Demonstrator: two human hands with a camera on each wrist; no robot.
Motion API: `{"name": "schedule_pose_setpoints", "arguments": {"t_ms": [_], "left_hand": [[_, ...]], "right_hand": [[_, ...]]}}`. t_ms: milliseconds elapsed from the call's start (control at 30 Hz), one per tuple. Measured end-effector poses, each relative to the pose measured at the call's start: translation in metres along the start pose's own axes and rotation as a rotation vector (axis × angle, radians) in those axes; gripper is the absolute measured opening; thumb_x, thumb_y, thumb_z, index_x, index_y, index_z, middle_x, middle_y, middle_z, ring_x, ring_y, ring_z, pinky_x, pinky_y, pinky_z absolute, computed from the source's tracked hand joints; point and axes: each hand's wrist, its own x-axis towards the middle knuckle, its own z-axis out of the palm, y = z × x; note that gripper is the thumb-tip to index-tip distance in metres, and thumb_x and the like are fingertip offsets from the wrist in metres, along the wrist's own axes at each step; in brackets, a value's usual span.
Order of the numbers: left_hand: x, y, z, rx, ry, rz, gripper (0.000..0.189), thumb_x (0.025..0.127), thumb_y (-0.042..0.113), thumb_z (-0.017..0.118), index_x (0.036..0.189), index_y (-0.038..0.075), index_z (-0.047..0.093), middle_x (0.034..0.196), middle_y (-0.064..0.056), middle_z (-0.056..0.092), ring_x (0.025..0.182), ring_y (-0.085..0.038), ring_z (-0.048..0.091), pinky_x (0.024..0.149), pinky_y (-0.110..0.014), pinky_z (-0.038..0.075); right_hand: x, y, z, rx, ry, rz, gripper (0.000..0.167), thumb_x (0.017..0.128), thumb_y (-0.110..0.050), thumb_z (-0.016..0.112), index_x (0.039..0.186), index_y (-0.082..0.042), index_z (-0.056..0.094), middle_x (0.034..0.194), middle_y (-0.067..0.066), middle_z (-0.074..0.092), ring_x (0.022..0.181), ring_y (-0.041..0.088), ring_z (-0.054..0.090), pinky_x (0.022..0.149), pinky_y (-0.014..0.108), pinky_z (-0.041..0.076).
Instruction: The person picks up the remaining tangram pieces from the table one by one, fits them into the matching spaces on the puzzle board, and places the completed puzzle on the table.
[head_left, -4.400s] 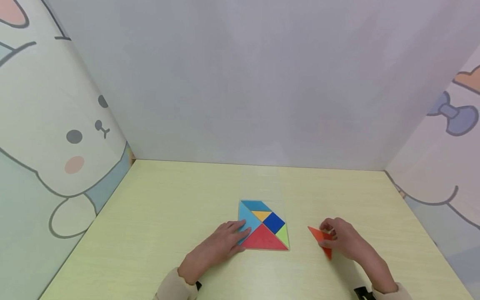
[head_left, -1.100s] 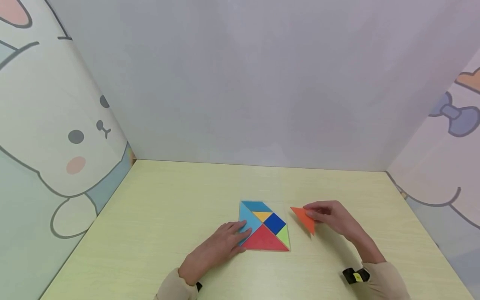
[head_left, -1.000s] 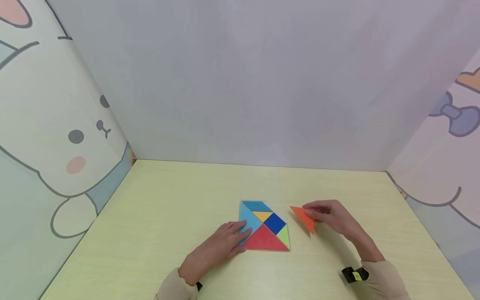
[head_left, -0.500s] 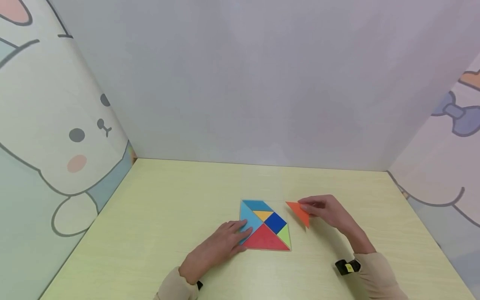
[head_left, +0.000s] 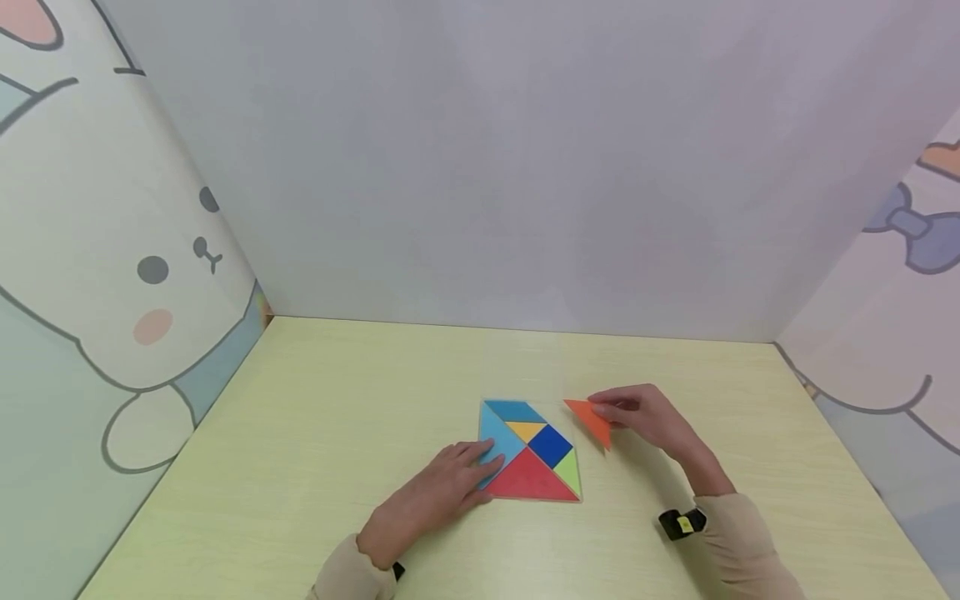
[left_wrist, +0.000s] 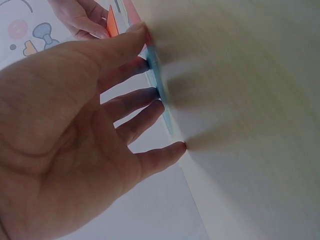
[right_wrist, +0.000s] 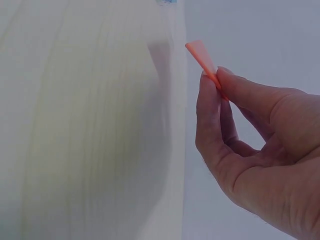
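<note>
Between thumb and fingers my right hand (head_left: 637,415) pinches an orange triangular tangram piece (head_left: 592,421), held above the table just right of the puzzle; the right wrist view shows the orange piece (right_wrist: 204,62) edge-on. My left hand (head_left: 442,487) rests with spread fingers on the puzzle's left edge, its fingertips on the light blue triangle (head_left: 495,432). Fitted together in a clear tray (head_left: 566,412) are that triangle, a red triangle (head_left: 528,479), a dark blue square (head_left: 551,447), a small yellow triangle (head_left: 525,430), a green triangle (head_left: 570,473) and a blue parallelogram (head_left: 516,411). The tray's upper right corner shows no piece.
The puzzle lies on a pale wooden table (head_left: 337,400). Behind it rises a plain light wall (head_left: 480,167), with cartoon-printed panels (head_left: 112,250) at both sides. A clear sheet or lid (head_left: 522,362) seems to extend beyond the tray's far edge.
My right hand has carried the orange triangle left and away from me, turning it so its face shows more, closer to the tray's upper right corner. My left hand has stayed in place.
</note>
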Motion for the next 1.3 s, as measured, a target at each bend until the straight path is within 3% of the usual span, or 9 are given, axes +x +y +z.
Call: {"name": "schedule_pose_setpoints", "arguments": {"t_ms": [267,600,1300], "left_hand": [[0.0,0.0,0.0,-0.002,-0.01,-0.014,0.055,0.101,0.031,0.067,0.151,0.012,0.053,0.156,-0.009,0.047,0.141,-0.027,0.045,0.114,-0.041,0.041],[0.0,-0.001,0.0,-0.012,-0.01,-0.017,0.056,0.101,0.031,0.067,0.152,0.012,0.053,0.156,-0.009,0.047,0.142,-0.027,0.045,0.115,-0.042,0.041],[0.0,0.001,-0.001,-0.014,-0.013,-0.017,0.056,0.101,0.03,0.067,0.151,0.012,0.053,0.157,-0.01,0.046,0.142,-0.028,0.044,0.115,-0.044,0.041]], "right_hand": [[0.009,-0.004,0.004,-0.027,0.002,0.019,0.029,0.098,-0.013,0.072,0.124,-0.001,0.074,0.119,0.016,0.073,0.1,0.025,0.072,0.081,0.03,0.061],[0.018,-0.012,0.01,-0.044,-0.012,0.002,0.028,0.097,-0.01,0.072,0.123,0.001,0.074,0.117,0.017,0.073,0.097,0.025,0.071,0.081,0.033,0.061],[0.031,-0.011,0.021,-0.12,-0.019,-0.042,0.023,0.096,-0.011,0.073,0.117,-0.003,0.077,0.111,0.012,0.076,0.092,0.022,0.07,0.077,0.026,0.058]]}}
